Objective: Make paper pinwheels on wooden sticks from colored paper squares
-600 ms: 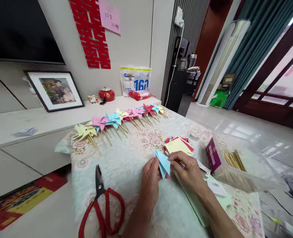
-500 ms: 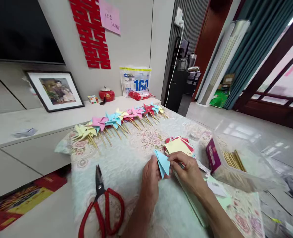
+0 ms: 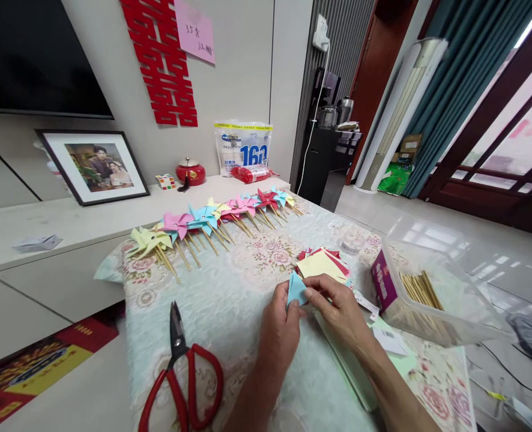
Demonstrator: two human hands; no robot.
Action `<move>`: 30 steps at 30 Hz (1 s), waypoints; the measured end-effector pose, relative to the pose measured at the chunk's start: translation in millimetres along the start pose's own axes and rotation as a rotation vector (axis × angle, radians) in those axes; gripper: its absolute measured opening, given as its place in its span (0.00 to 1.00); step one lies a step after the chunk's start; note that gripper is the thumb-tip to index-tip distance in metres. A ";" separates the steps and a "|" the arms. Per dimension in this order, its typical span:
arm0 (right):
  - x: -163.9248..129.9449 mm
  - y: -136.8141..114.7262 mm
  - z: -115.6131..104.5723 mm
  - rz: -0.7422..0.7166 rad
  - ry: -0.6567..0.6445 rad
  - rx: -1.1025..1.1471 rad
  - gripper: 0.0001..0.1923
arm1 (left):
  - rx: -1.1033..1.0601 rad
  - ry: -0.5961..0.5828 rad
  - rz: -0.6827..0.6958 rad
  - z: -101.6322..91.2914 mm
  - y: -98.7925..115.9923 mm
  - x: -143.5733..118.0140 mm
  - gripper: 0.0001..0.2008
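A folded piece of light blue paper point(image 3: 296, 290) is pinched between both hands above the table. My left hand point(image 3: 280, 321) grips it from the left, thumb on its lower edge. From the right, my right hand point(image 3: 335, 306) has thumb and fingers closed on its other side. Just beyond them lies a stack of yellow and red paper squares point(image 3: 322, 266). Under my right forearm is a pile of pale green paper point(image 3: 344, 360), partly hidden. Red-handled scissors point(image 3: 180, 366) lie left of my hands, blades slightly parted or closed, I cannot tell.
A row of paper pinwheels point(image 3: 203, 219) on sticks lines the table's far edge. At right stands a clear plastic box point(image 3: 428, 321) with wooden sticks point(image 3: 421, 290). A small clear round container point(image 3: 352, 241) sits behind the paper squares. Flowered cloth point(image 3: 230, 324) covers the table.
The blue paper has been folded smaller and is turned more upright. My left thumb has come over its front, and both hands have closed in on it.
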State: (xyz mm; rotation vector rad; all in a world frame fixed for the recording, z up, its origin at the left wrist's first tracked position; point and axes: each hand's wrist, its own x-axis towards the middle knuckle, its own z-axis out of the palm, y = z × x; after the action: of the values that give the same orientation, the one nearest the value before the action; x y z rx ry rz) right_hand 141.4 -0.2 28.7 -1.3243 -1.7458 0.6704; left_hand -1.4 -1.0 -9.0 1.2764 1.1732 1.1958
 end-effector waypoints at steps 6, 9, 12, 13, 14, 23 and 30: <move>0.2 2.3 0.8 0.059 -0.030 -0.023 0.09 | 0.103 -0.006 0.066 -0.6 1.3 -3.8 0.19; -0.2 2.1 1.5 0.091 -0.020 0.058 0.09 | -0.021 0.004 0.039 -2.9 4.6 -2.4 0.20; -0.1 -1.2 1.8 0.136 -0.046 0.162 0.10 | -0.150 0.022 -0.021 -10.0 7.5 -1.4 0.21; 0.0 -2.9 2.2 0.150 -0.068 0.203 0.10 | -0.169 0.026 -0.039 -13.9 8.5 -2.0 0.21; -0.1 -4.7 2.8 0.163 -0.095 0.253 0.10 | -0.167 0.029 -0.053 -18.5 9.5 -3.5 0.22; -46.0 -21.3 11.6 0.199 -0.231 0.158 0.25 | 0.444 -0.126 -0.182 -66.6 24.5 -63.6 0.22; -120.9 -21.4 9.9 -0.128 -0.138 -0.109 0.10 | 0.934 -0.225 -0.162 -65.8 21.6 -107.9 0.22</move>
State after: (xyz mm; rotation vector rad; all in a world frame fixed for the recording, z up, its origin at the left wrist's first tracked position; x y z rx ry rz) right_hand 134.7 -120.9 5.5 -1.2508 -1.9851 0.6138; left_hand -71.5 -106.7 9.7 1.8741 1.6975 0.3284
